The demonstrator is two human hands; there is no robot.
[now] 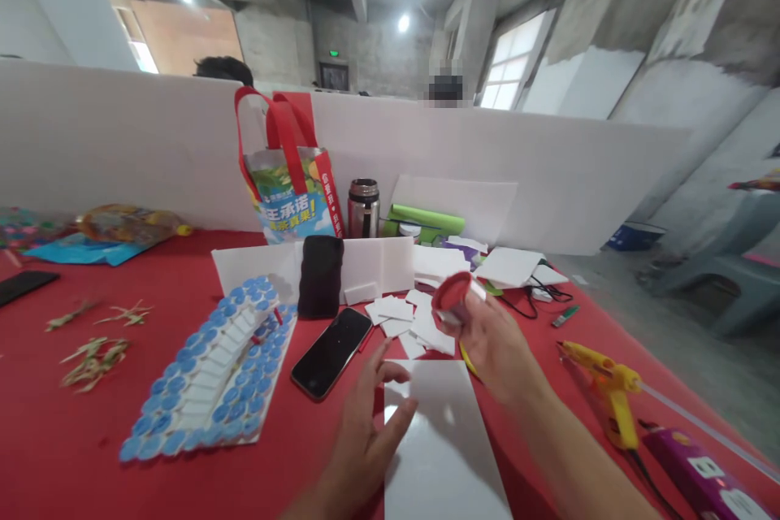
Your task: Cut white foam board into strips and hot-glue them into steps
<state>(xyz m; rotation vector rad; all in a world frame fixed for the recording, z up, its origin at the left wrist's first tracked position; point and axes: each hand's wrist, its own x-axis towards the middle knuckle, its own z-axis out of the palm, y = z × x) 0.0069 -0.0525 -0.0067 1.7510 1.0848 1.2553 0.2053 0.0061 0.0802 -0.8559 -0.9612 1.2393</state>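
My right hand is raised a little above the red table, its fingers closed on a red round lid-like piece with a small white piece against it. My left hand rests with fingers spread at the left edge of a white rectangular sheet, pressing on it. Several small white cut pieces lie just beyond both hands. A black phone lies flat to the left of my left hand.
A model made of blue bottle caps and white strips sits left of the phone. A yellow glue gun and a purple box lie at the right. A shopping bag, steel flask and white partition stand behind.
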